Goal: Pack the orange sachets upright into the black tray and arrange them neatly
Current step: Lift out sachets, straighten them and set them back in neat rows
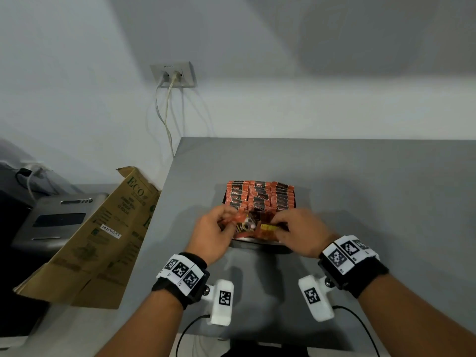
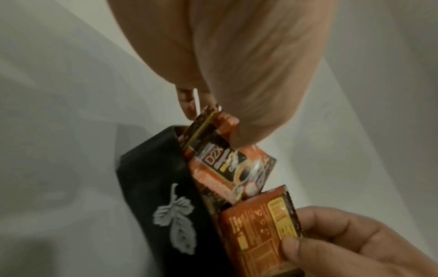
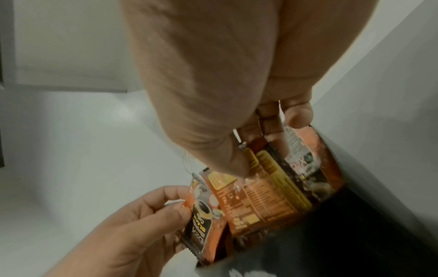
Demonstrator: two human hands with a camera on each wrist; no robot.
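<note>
Left hand (image 1: 212,231): thumb and fingers pinch an orange sachet (image 2: 233,165) at the tray's near end.
Right hand (image 1: 300,231): fingers pinch a second sachet (image 3: 258,198), back face showing.
Black tray (image 1: 260,247): directly under both hands, on the grey table (image 1: 360,189).
Packed sachets (image 1: 260,195): upright rows just beyond the fingertips.
</note>
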